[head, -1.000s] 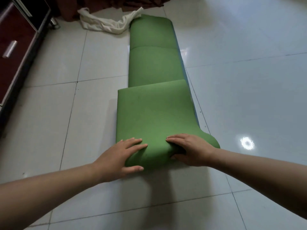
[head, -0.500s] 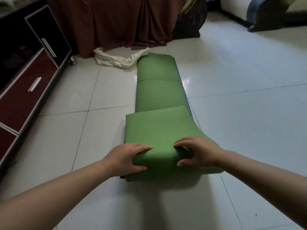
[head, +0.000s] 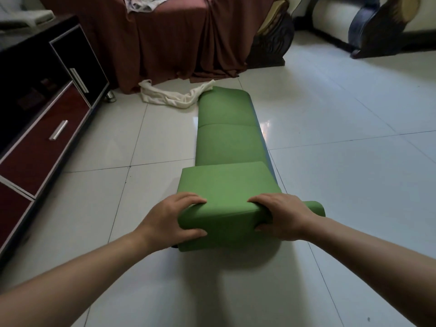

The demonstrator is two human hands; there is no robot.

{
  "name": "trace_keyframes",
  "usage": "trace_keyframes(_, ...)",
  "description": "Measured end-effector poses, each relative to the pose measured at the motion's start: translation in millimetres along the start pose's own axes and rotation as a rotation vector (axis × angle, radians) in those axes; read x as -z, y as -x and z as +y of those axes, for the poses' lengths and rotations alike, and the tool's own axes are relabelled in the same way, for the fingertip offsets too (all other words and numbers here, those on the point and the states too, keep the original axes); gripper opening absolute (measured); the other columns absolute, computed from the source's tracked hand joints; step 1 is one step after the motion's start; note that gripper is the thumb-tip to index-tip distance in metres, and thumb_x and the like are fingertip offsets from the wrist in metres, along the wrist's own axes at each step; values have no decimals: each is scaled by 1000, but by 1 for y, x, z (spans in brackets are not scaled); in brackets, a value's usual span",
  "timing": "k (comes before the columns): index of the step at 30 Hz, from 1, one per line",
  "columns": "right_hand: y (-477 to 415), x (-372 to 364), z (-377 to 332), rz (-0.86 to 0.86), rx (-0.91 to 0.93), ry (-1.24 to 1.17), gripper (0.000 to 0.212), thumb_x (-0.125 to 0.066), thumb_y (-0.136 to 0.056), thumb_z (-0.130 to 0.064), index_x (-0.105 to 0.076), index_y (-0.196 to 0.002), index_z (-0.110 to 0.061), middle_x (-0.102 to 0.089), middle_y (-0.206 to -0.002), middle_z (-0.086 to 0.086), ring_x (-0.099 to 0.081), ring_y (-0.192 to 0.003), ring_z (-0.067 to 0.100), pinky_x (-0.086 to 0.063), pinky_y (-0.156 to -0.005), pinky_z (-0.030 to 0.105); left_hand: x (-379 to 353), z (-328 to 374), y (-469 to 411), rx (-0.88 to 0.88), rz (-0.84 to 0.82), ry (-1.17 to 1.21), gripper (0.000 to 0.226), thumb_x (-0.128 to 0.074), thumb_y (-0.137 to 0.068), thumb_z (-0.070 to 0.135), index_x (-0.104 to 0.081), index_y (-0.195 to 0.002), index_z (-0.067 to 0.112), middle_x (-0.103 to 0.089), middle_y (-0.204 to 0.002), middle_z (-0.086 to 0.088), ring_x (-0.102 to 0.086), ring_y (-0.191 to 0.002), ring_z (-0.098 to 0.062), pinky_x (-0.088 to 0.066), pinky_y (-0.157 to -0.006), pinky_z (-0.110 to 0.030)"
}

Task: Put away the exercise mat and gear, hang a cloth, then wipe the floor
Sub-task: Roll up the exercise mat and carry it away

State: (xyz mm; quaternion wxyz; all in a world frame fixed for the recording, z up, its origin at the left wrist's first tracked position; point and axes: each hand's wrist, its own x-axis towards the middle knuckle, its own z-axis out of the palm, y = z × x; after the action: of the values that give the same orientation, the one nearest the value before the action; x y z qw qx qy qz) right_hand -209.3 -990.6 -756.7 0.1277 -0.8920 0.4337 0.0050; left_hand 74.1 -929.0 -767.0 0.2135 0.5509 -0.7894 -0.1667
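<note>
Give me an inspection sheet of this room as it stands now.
Surface: glossy white tiled floor, glare patches.
Job's things: green mat partly folded at the near end; white cloth crumpled on the floor at its far end.
Clutter: another pale cloth on the brown-draped furniture.
Hands: left hand and right hand grip the fold.
Cables: nothing seen.
Surroundings: dark cabinet at left.

Tile floor — green mat, white cloth.
</note>
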Motion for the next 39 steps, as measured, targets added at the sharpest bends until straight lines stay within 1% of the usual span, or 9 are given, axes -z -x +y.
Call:
trace_keyframes(4,-2,14,-2,54,-18,1,60,-66,-78,-46,-43,-132,-34,-53,-130,-12,-50,-117,15,-43,-88,28,3,0,13,101,168,139,72,-69,-58,66,-51,-122,38,-46,-126,22,-40,-120,9,-28,-100,-5)
trace_keyframes(8,-2,27,-6,121,-20,12,50,-65,-78,-43,-50,-125,-35,-60,-120,-12,-54,-110,17,-46,-82,29,10,4,12,90,211,203,69,-72,-60,61,-50,-122,38,-43,-128,27,-41,-122,5,-38,-101,-20)
trace_keyframes(14,16,59,-17,157,-55,-10,35,-64,-79,-39,-58,-114,-35,-65,-104,-12,-58,-98,19,-36,-68,25,40,25,4,-20,230,171,61,-72,-63,59,-56,-114,32,-56,-111,14,-52,-105,0,-44,-88,-19)
trace_keyframes(17,27,82,-24,139,-54,-6,34,-64,-80,-39,-59,-114,-34,-66,-100,-10,-57,-95,20,-32,-66,25,57,36,3,-38,208,147,59,-68,-63,67,-57,-110,34,-59,-103,19,-54,-95,3,-48,-76,-20)
trace_keyframes(21,41,114,-37,124,-62,-2,30,-65,-80,-38,-60,-109,-33,-55,-80,-13,-49,-79,17,-29,-63,25,82,54,4,-23,215,163,61,-61,-60,77,-58,-106,38,-59,-99,26,-56,-91,6,-48,-72,-14)
trace_keyframes(24,59,128,-45,96,-61,-38,26,-66,-78,-38,-62,-103,-32,-49,-73,-14,-44,-73,13,-33,-61,26,100,70,12,-30,173,176,60,-60,-60,78,-60,-104,37,-62,-94,23,-59,-85,1,-50,-69,-17)
trace_keyframes(29,89,151,-56,-36,-37,-130,28,-70,-73,-41,-64,-96,-26,-60,-77,-8,-53,-73,13,-46,-67,31,125,96,30,-40,55,254,50,-66,-63,71,-57,-101,40,-64,-87,13,-64,-70,-7,-53,-60,-17)
trace_keyframes(32,84,163,-54,-86,-36,-171,24,-73,-73,-40,-63,-90,-26,-59,-74,-10,-54,-72,11,-46,-67,30,130,99,22,-10,43,287,45,-70,-64,60,-59,-101,37,-66,-84,11,-64,-77,-10,-55,-65,-25)
trace_keyframes(39,30,147,-29,-180,-101,-220,36,-76,-72,-38,-64,-104,-25,-63,-93,-7,-58,-85,12,-48,-75,27,104,69,-9,214,55,347,42,-74,-69,51,-54,-104,41,-64,-86,8,-65,-77,-13,-57,-68,-35)
